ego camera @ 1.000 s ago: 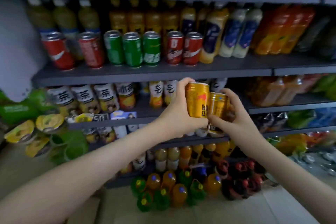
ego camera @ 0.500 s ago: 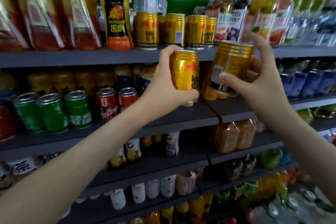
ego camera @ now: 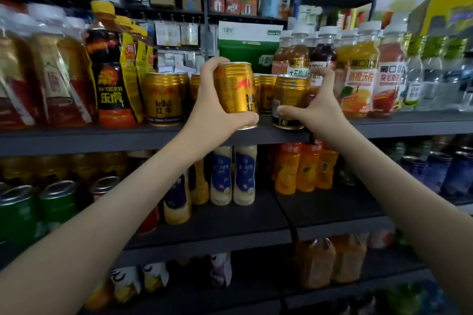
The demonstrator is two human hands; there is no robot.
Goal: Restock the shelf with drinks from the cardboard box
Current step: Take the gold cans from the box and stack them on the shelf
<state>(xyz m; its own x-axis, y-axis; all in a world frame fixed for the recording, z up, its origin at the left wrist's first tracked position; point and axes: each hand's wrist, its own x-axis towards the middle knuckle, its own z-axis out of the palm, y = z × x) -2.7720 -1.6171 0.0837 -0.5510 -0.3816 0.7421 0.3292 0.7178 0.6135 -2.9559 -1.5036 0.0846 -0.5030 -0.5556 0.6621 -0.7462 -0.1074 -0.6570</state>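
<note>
I have one view only, from the head-worn camera. It faces the shelving head-on at arm's reach, wide-angle, so the outer edges bend and blur. The front edge of the shelf (ego camera: 102,139) crosses mid-frame, with lower tiers (ego camera: 204,235) below it and hanging stock above.

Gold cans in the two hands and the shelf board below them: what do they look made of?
Left gold can, gripped by the left hand, and right gold can, held by the right hand: likely thin metal, glossy gold print; ribbed shoulders and bright highlights suggest it. Shelf board: matt dark grey, perhaps painted metal or laminate; cannot tell which.
</note>
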